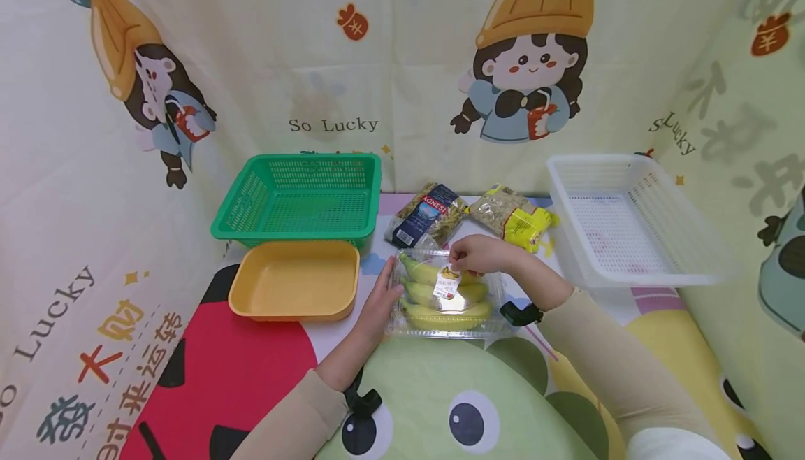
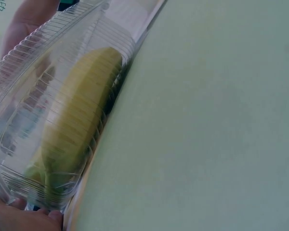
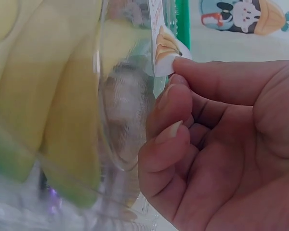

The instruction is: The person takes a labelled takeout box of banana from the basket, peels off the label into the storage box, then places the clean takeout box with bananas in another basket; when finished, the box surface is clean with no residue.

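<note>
A clear plastic clamshell box of bananas (image 1: 446, 313) lies on the table in front of the person. At its left end the left hand (image 1: 379, 300) grips the side; the left wrist view shows those fingers (image 2: 26, 219) at the box's lower corner, beside a banana (image 2: 74, 115) seen through the ribbed wall. Over the lid, the right hand (image 1: 483, 254) pinches the edge of a white sticker (image 1: 447, 284) with a banana picture. In the right wrist view, thumb and forefinger hold the sticker's end (image 3: 166, 50), which stands up from the lid, and the other fingers are curled.
Behind the box lie a pasta bag (image 1: 428, 215) and a yellow-and-clear bag (image 1: 512, 215) of small dry food. A green basket (image 1: 295, 233) and a yellow-orange tray (image 1: 292, 313) stand at the left. At the right is a white basket (image 1: 635, 279). Printed cloth covers table and walls.
</note>
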The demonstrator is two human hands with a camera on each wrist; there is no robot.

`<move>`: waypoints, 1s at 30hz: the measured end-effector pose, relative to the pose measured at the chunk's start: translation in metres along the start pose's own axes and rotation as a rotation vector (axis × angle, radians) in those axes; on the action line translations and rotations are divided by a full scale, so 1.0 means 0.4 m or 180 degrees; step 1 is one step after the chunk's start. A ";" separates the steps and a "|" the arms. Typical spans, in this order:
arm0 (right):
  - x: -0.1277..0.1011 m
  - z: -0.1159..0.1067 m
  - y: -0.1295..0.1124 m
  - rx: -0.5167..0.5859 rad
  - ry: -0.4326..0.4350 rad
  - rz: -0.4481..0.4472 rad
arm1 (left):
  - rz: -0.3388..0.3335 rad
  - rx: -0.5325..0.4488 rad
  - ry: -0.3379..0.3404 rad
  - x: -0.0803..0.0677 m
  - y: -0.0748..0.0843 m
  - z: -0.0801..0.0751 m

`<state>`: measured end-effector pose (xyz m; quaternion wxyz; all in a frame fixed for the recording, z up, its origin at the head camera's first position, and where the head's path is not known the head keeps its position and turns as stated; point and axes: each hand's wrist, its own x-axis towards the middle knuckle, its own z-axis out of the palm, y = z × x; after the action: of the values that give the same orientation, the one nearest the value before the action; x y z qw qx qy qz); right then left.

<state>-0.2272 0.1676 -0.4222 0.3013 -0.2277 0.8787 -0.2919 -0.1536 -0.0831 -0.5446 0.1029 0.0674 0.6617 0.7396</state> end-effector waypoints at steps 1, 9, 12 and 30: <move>0.000 0.000 0.000 0.0004 -0.0007 -0.0004 | -0.0007 0.0010 0.0008 0.000 0.000 0.000; -0.009 -0.003 -0.001 0.0212 -0.0077 -0.0067 | -0.0030 0.0023 0.0026 0.003 -0.005 -0.002; -0.009 -0.003 0.001 0.0317 -0.0108 -0.0056 | -0.0014 0.0022 0.0024 0.001 -0.004 -0.002; -0.024 -0.008 0.014 0.0644 -0.0139 -0.0047 | 0.0028 0.0072 0.0008 -0.001 -0.001 -0.001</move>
<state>-0.2236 0.1784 -0.4200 0.3396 -0.2090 0.8363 -0.3763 -0.1534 -0.0836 -0.5451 0.0980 0.0705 0.6698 0.7326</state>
